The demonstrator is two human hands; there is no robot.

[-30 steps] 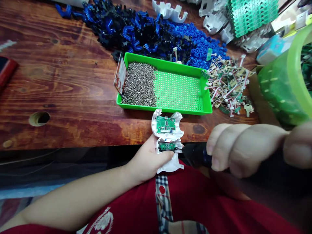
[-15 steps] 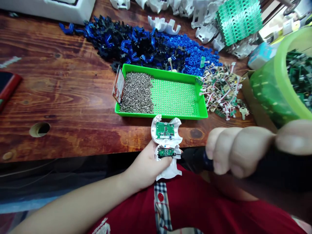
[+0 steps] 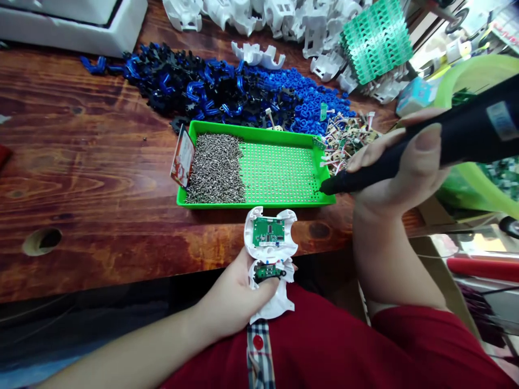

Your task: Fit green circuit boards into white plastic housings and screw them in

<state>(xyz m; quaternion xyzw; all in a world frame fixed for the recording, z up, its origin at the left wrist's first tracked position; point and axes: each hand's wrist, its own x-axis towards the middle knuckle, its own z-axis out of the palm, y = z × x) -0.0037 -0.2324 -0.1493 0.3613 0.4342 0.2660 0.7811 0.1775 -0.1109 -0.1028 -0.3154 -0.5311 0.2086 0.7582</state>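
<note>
In my left hand (image 3: pixel 239 292) is a white plastic housing (image 3: pixel 271 303), held near the table's front edge with the thumb across its lower part. A green circuit board (image 3: pixel 269 231) sits in its upper section, and a smaller green board (image 3: pixel 264 272) lies lower down, partly under the thumb. My right hand (image 3: pixel 405 167) is wrapped round a black electric screwdriver (image 3: pixel 377 168). The driver's tip is over the right end of a green perforated tray (image 3: pixel 259 206). Small metal screws (image 3: pixel 219 167) fill the left part of that tray.
Behind the tray lie heaps of black and blue parts (image 3: pixel 194 86) and blue pieces (image 3: pixel 316 102). White housings (image 3: pixel 279 16) and a green stack (image 3: pixel 377 40) stand farther back. Wired connectors (image 3: pixel 348 135) and a green tub (image 3: pixel 450 94) are at right. A hole (image 3: pixel 42 241) pierces the wooden table.
My right hand has swung the screwdriver up and away from the housing, to the tray's right end. The left hand keeps hold of the housing. The whole view has shifted slightly.
</note>
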